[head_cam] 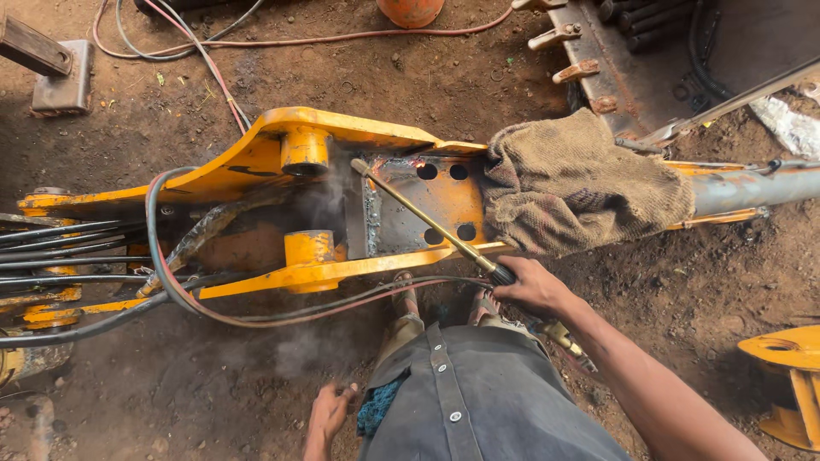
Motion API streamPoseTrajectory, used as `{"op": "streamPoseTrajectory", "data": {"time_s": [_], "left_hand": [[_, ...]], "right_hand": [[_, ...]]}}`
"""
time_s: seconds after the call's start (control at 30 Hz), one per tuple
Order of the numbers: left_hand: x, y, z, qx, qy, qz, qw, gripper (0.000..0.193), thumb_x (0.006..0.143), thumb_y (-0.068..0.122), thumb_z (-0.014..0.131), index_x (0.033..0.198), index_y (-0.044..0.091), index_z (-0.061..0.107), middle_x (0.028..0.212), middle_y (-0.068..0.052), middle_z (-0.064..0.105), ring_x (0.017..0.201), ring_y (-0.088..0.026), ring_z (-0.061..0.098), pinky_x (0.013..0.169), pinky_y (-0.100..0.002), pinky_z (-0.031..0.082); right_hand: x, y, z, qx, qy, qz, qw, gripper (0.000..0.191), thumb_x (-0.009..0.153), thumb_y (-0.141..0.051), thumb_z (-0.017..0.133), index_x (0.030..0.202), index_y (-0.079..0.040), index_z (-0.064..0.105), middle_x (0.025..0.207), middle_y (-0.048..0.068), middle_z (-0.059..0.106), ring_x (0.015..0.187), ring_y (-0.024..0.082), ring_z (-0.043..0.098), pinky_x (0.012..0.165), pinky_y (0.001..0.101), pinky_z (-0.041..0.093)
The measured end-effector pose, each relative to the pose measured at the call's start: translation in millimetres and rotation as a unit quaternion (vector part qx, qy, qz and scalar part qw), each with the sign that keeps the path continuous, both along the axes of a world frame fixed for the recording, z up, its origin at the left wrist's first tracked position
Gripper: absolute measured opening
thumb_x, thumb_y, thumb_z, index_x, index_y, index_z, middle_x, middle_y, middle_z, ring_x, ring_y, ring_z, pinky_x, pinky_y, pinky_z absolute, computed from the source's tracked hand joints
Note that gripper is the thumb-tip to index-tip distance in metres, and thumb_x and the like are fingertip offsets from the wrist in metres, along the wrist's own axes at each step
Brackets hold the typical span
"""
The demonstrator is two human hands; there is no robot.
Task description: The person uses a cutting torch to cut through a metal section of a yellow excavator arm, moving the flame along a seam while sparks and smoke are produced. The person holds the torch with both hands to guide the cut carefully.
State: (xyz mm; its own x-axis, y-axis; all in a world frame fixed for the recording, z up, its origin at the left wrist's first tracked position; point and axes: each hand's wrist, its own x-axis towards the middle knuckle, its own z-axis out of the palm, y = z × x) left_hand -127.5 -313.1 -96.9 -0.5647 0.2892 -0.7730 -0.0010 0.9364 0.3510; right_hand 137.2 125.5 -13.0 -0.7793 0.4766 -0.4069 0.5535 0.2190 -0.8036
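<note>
My right hand (534, 286) grips a long brass gas torch (427, 219) near its handle end. The torch tip rests at the upper left corner of a grey steel plate (401, 218) with several round holes, set inside a yellow excavator arm bracket (256, 158). Thin smoke rises beside the tip. My left hand (329, 414) hangs low by my hip, fingers loosely curled, holding nothing that I can see. A coarse brown sack cloth (581, 183) is draped over the arm just right of the plate.
Black and red hoses (171, 290) loop over the bracket's left side and across the dirt floor. A rusty toothed bucket (615, 60) lies at top right. Another yellow part (790, 384) sits at the right edge. A metal block (60, 77) stands top left.
</note>
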Motion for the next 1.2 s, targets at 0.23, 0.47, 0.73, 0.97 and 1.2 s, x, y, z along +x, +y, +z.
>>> {"op": "streamPoseTrajectory", "data": {"time_s": [0.23, 0.47, 0.73, 0.97, 1.2], "left_hand": [[6.3, 23.6, -4.6, 0.021, 0.038, -0.031, 0.999, 0.049, 0.088, 0.043, 0.071, 0.113, 0.001, 0.076, 0.097, -0.018, 0.081, 0.086, -0.027, 0.080, 0.081, -0.039, 0.059], [18.2, 33.8, -10.6, 0.036, 0.052, -0.045, 0.997, 0.052, 0.085, 0.044, 0.072, 0.114, 0.001, 0.074, 0.107, -0.022, 0.077, 0.102, -0.033, 0.075, 0.088, -0.043, 0.057], [21.9, 29.9, -11.8, 0.004, 0.067, -0.054, 0.996, 0.059, 0.086, 0.045, 0.073, 0.124, 0.001, 0.069, 0.119, -0.027, 0.072, 0.118, -0.039, 0.068, 0.100, -0.046, 0.053], [16.0, 36.2, -15.8, 0.015, 0.073, -0.073, 0.995, 0.056, 0.089, 0.042, 0.071, 0.125, -0.001, 0.069, 0.121, -0.026, 0.071, 0.119, -0.037, 0.068, 0.102, -0.046, 0.053], [15.2, 40.0, -16.6, -0.001, 0.039, -0.062, 0.997, 0.051, 0.093, 0.035, 0.068, 0.132, 0.002, 0.066, 0.120, -0.020, 0.073, 0.105, -0.027, 0.072, 0.097, -0.044, 0.055]], "right_hand": [[-3.1, 15.3, 4.0, -0.169, -0.031, -0.042, 0.984, 0.050, 0.073, -0.022, 0.073, 0.119, -0.002, 0.068, 0.086, 0.011, 0.076, 0.076, 0.018, 0.072, 0.072, 0.0338, 0.058], [-1.1, 18.7, 24.1, -0.150, -0.068, -0.038, 0.986, 0.046, 0.075, -0.020, 0.073, 0.116, 0.000, 0.068, 0.086, 0.012, 0.075, 0.076, 0.017, 0.070, 0.069, 0.0338, 0.056], [-5.6, 19.0, 25.6, -0.160, -0.045, -0.036, 0.985, 0.046, 0.075, -0.018, 0.073, 0.118, -0.002, 0.066, 0.090, 0.010, 0.075, 0.080, 0.017, 0.076, 0.072, 0.0325, 0.059], [-8.3, 15.1, 44.0, -0.182, -0.077, -0.069, 0.978, 0.047, 0.075, -0.021, 0.072, 0.118, -0.002, 0.067, 0.086, 0.011, 0.077, 0.080, 0.019, 0.076, 0.071, 0.0333, 0.057], [-9.3, 11.5, 54.1, -0.148, -0.103, -0.048, 0.982, 0.048, 0.074, -0.023, 0.072, 0.118, -0.002, 0.068, 0.086, 0.012, 0.079, 0.077, 0.017, 0.075, 0.068, 0.0338, 0.057]]}}
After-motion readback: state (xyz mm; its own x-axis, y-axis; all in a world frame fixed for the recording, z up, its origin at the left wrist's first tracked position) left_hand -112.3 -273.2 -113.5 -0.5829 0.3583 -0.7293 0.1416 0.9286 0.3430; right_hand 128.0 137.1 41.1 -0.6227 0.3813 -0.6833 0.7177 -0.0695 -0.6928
